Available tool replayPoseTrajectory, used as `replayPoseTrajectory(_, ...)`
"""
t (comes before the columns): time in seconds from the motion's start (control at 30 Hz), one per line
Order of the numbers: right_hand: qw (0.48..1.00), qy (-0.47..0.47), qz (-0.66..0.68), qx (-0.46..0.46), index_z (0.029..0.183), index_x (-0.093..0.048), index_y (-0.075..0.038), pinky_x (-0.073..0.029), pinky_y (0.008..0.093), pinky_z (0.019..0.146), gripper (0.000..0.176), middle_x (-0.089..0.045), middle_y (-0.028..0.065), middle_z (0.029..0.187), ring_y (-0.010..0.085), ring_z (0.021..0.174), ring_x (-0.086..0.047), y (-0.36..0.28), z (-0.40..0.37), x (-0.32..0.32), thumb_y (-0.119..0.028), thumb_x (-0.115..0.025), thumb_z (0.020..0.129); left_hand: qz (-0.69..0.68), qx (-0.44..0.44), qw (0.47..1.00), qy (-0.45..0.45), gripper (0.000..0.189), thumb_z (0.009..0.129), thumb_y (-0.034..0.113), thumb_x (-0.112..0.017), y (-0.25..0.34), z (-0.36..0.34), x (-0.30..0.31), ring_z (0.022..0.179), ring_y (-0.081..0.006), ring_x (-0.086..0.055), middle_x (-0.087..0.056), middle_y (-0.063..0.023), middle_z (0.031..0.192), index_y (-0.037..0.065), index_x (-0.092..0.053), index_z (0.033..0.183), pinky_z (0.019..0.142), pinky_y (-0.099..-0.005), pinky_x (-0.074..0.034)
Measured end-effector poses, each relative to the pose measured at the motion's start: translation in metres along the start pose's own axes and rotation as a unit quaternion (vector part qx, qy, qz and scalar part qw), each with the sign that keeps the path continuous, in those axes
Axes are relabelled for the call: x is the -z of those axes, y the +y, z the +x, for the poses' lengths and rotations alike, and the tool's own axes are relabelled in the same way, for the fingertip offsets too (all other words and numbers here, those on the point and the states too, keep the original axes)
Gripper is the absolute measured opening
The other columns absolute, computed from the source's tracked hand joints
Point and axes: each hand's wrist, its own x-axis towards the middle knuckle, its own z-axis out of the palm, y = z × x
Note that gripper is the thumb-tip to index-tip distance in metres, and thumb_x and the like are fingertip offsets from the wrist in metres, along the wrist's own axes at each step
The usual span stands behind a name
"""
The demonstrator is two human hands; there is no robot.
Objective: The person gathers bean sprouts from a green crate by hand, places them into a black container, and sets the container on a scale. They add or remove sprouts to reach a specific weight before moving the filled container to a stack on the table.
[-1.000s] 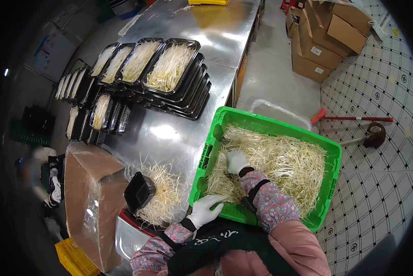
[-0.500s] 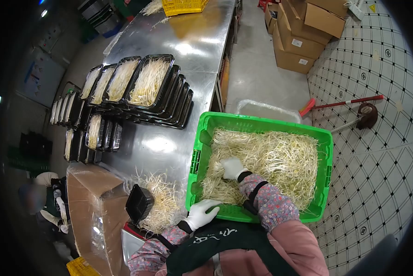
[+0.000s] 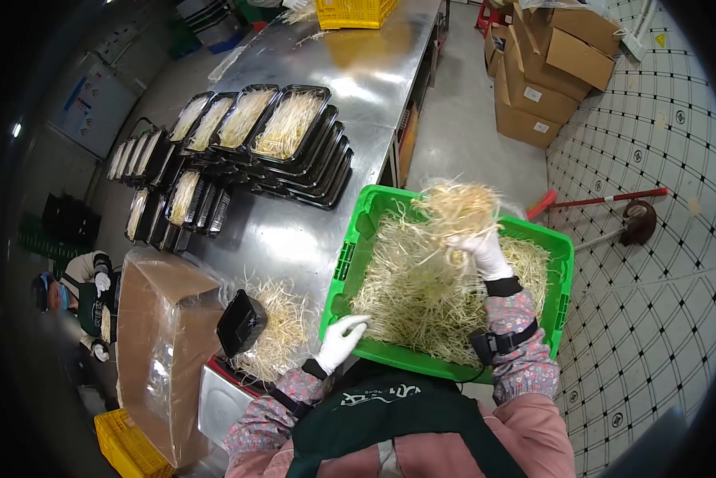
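My right hand (image 3: 479, 252), in a white glove, is closed on a bunch of bean sprouts (image 3: 457, 209), lifted over the far part of a green crate (image 3: 421, 365). More sprouts (image 3: 413, 307) fill the crate beneath it. At the crate's near left corner rests my left hand (image 3: 342, 341), also gloved, its fingers against the rim and partly hidden. To its left, an empty black tray (image 3: 241, 323) lies tilted beside a loose pile of sprouts (image 3: 282, 327).
Stacked black trays of sprouts (image 3: 290, 127) stand on the metal table (image 3: 262, 239). A lined cardboard box (image 3: 162, 319) is at left, near another person (image 3: 83, 299). A yellow crate (image 3: 356, 12) sits at the table's far end; cartons (image 3: 533, 99) and a red-handled tool (image 3: 613, 197) are beyond.
My right hand has risen from the sprouts in the crate and moved right and away from me, now with a bunch in it. My left hand stays at the crate's corner. The view has shifted slightly.
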Motion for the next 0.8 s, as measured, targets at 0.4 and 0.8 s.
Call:
replayPoseTrajectory(0.4, 0.962, 0.084, -0.242, -0.097, 0.137, -0.047, 0.004, -0.040, 0.0330, 0.107, 0.056, -0.053, 0.0138, 0.139, 0.0263, 0.127, -0.051, 0.010, -0.180, 0.187, -0.015, -0.068, 0.089, -0.089, 0.046, 0.993, -0.057, 0.049, 0.102, 0.030, -0.052, -0.013, 0.096, -0.089, 0.119, -0.0181, -0.058, -0.061, -0.0126, 0.130, 0.000, -0.047, 0.140, 0.101, -0.0339, -0.044)
replayPoseTrajectory(0.8, 0.824, 0.343, -0.435, -0.121, 0.146, -0.032, 0.008, -0.032, 0.0402, 0.114, 0.096, -0.040, 0.0307, 0.146, 0.0395, 0.138, -0.039, 0.068, -0.172, 0.157, -0.049, -0.073, 0.081, 0.226, -0.045, 0.972, -0.042, 0.105, 0.079, 0.055, -0.070, 0.062, 0.152, -0.245, 0.141, -0.0403, -0.028, -0.033, -0.0252, 0.151, 0.001, -0.020, 0.153, 0.115, -0.0467, -0.025)
